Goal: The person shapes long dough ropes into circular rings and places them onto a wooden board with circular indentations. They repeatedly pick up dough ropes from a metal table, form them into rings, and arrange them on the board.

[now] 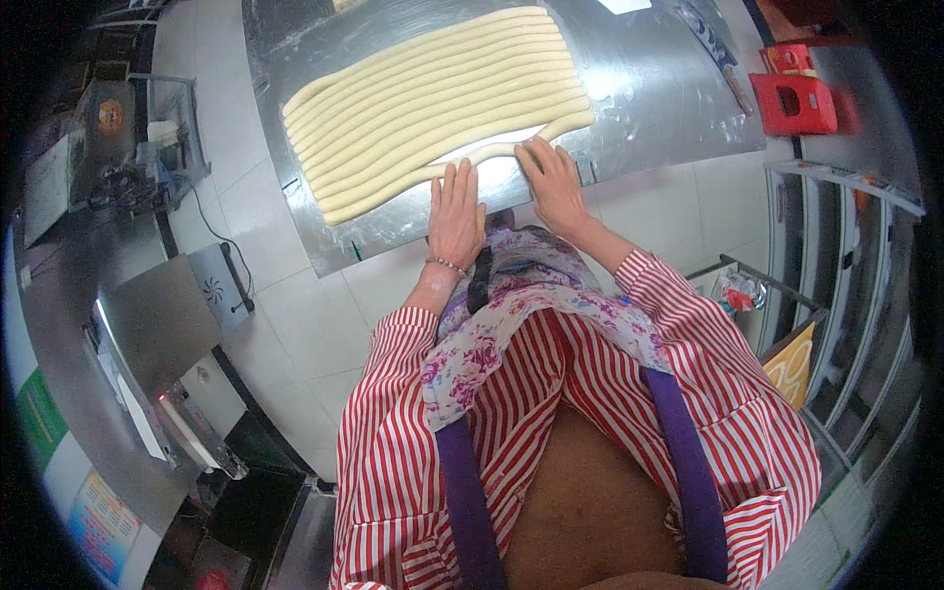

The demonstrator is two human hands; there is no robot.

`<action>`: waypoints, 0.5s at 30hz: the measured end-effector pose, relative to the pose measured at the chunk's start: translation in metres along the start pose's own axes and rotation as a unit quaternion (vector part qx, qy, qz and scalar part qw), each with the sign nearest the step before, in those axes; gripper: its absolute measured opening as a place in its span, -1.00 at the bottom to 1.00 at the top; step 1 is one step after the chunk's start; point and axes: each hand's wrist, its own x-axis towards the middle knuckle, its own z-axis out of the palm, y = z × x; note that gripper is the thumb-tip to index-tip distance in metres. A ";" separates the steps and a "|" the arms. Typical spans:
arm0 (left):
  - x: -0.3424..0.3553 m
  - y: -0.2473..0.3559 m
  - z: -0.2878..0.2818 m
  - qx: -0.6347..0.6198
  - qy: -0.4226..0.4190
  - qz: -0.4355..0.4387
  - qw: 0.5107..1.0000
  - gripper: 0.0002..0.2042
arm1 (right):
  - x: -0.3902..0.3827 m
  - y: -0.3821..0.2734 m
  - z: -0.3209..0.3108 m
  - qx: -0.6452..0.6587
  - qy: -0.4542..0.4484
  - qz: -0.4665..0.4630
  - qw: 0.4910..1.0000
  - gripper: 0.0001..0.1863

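Rows of pale dough ropes (433,88) lie side by side on a metal worktable (649,147). The nearest rope (489,154) bows toward me, leaving a pale gap behind it. My left hand (455,211) is open, its straightened fingertips touching this rope at the table's front edge. To its right, my right hand (555,187) rests slightly bent fingertips on the same rope, fingers open. A long tool with a handle (723,69), apparently a knife, lies at the table's right.
Red containers (792,103) stand beyond the table's right end. Metal equipment (167,305) and a cable line the left side, across a tiled floor (285,339). A metal rack (841,295) is at my right, beside a small frame holding crumpled foil (742,290).
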 end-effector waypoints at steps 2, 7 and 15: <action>-0.007 0.001 -0.003 0.001 0.004 0.010 1.000 -0.40 | -0.003 0.003 -0.002 0.007 -0.014 -0.012 1.000 -0.40; -0.010 -0.020 -0.015 0.031 0.032 -0.053 0.998 -0.42 | 0.018 0.032 -0.011 0.015 -0.001 -0.021 1.000 -0.43; -0.029 -0.047 -0.028 0.103 0.016 -0.124 0.987 -0.46 | 0.024 0.050 -0.027 0.006 0.012 -0.057 0.998 -0.48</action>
